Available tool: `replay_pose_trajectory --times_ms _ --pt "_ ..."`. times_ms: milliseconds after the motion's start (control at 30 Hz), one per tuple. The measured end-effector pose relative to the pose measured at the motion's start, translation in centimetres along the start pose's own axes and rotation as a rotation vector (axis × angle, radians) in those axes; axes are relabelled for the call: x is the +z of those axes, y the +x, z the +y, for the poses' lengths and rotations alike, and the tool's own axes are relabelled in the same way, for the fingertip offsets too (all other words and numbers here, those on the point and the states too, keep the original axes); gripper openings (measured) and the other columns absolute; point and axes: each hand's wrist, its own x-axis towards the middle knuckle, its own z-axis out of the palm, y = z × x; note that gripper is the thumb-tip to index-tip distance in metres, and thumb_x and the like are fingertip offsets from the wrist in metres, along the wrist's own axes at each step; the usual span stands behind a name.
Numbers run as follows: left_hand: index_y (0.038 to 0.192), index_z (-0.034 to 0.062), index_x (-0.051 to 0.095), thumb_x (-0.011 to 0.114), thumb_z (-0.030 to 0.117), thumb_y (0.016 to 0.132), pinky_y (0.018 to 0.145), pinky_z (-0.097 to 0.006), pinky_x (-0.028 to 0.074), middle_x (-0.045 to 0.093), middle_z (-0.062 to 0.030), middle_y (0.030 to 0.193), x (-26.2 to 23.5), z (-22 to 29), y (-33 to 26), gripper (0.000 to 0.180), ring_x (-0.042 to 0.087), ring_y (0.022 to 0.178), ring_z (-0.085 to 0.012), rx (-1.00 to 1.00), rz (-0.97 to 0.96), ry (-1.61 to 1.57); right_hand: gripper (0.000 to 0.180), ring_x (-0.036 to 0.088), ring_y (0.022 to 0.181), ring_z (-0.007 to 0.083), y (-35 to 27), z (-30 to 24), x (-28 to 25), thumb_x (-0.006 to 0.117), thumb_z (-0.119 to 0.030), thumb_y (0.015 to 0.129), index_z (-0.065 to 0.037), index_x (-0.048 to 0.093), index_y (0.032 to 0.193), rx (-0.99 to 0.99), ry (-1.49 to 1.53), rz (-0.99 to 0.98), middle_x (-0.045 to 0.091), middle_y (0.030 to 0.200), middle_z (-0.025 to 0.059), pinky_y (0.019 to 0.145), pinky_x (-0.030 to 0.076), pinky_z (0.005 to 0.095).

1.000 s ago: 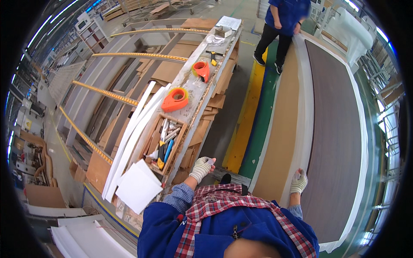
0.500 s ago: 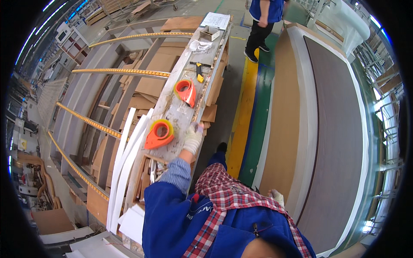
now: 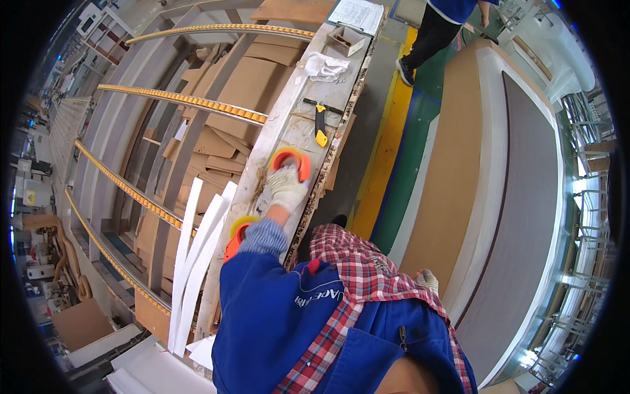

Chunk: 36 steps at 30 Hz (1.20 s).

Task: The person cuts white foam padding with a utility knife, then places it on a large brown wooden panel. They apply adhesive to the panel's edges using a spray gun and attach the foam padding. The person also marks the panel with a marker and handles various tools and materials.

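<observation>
My left hand, in a white knit glove, reaches onto the long narrow bench. Its fingers are closed round an orange tape dispenser, covering its lower part. A second orange tape dispenser with yellowish tape lies nearer, partly behind my left sleeve. Farther up the bench is a yellow-and-black hand tool with a crossbar. Low beside my checked apron, my gloved right hand hangs near the big panel stack; its fingers are mostly hidden.
At the bench's far end are a crumpled white cloth, a small open box and a clipboard with papers. Yellow roller rails and cardboard lie left, with white strips. A co-worker walks ahead.
My left hand has moved from the bench's right edge up to the farther tape dispenser and closed on it. The view has shifted forward along the bench. The co-worker has stepped to the right.
</observation>
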Motion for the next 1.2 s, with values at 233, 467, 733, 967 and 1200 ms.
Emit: replay_pose_trajectory --times_ms 233,467,733,967,1200 --pt "0.109 0.0015 0.060 0.067 0.032 0.069 0.084 -0.045 0.045 0.063 -0.0212 0.099 -6.5 -7.8 -2.7 0.051 0.061 0.090 -0.0361 -0.337 0.265 -0.154 0.035 0.064 0.091 0.0297 2.8 -8.1 0.2 0.060 -0.030 0.085 -0.003 0.061 0.107 0.235 -0.305 -0.179 0.067 0.097 0.0173 0.080 0.049 0.0365" --pt "0.108 0.0040 0.058 0.067 0.028 0.067 0.081 -0.047 0.043 0.062 -0.0151 0.098 -4.3 -3.1 0.6 0.049 0.061 0.085 -0.0321 -0.058 0.189 0.018 0.040 0.065 0.087 0.0333 7.7 -16.9 1.0 0.059 -0.039 0.084 -0.007 0.062 0.106 -0.215 -0.455 -0.257 0.066 0.091 0.0208 0.076 0.050 0.0393" --pt "0.109 0.0053 0.057 0.064 0.030 0.073 0.094 -0.048 0.035 0.057 -0.0147 0.110 2.2 1.1 2.9 0.044 0.053 0.102 -0.0284 0.076 0.220 0.050 0.039 0.064 0.094 0.0323 11.4 -16.9 -1.0 0.057 -0.039 0.085 -0.008 0.061 0.109 -0.227 -0.502 -0.254 0.066 0.097 0.0194 0.081 0.049 0.0380" --pt "0.113 0.0077 0.056 0.066 0.031 0.071 0.092 -0.051 0.034 0.051 -0.0145 0.119 2.0 0.6 -10.6 0.049 0.046 0.111 -0.0323 -0.257 0.290 0.037 0.040 0.063 0.096 0.0300 16.9 -14.7 -0.3 0.058 -0.037 0.086 -0.008 0.060 0.113 -0.200 -0.675 -0.532 0.066 0.098 0.0168 0.083 0.048 0.0368" --pt "0.113 0.0074 0.055 0.062 0.030 0.073 0.092 -0.052 0.034 0.054 -0.0104 0.110 4.0 -2.3 -17.5 0.047 0.049 0.106 -0.0267 -0.711 0.296 0.166 0.039 0.064 0.093 0.0272 22.0 -21.8 0.7 0.059 -0.034 0.087 -0.006 0.059 0.114 -0.419 -0.993 -0.557 0.067 0.097 0.0148 0.079 0.049 0.0371"
